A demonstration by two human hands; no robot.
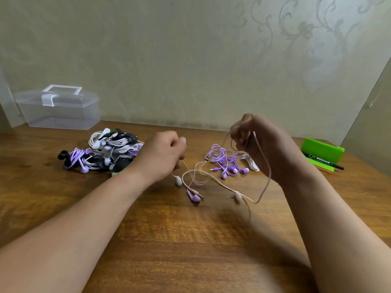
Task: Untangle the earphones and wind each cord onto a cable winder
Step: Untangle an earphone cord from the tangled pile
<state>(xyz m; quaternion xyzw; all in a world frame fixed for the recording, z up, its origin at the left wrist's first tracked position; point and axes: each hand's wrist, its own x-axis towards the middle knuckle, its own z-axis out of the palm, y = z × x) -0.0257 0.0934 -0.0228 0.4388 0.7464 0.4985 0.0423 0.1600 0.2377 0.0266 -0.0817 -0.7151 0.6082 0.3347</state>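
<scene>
Pinching a pale pink earphone cord [220, 182], left hand [167, 151] and right hand [254, 140] hold it above the wooden table [169, 240]; purple earphones [226, 161] lie just beyond.

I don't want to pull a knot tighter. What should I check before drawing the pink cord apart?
1. Left hand grip on pink cord: ok, pinched.
2. Right hand grip: ok, fingers curled round a loop.
3. Slack between the hands untangled: not ok, it crosses itself over the table.
4. Pink cord free of purple earphones: cannot tell, they meet at the tangle.
5. White winder at hand: ok, beside the purple earphones.
</scene>
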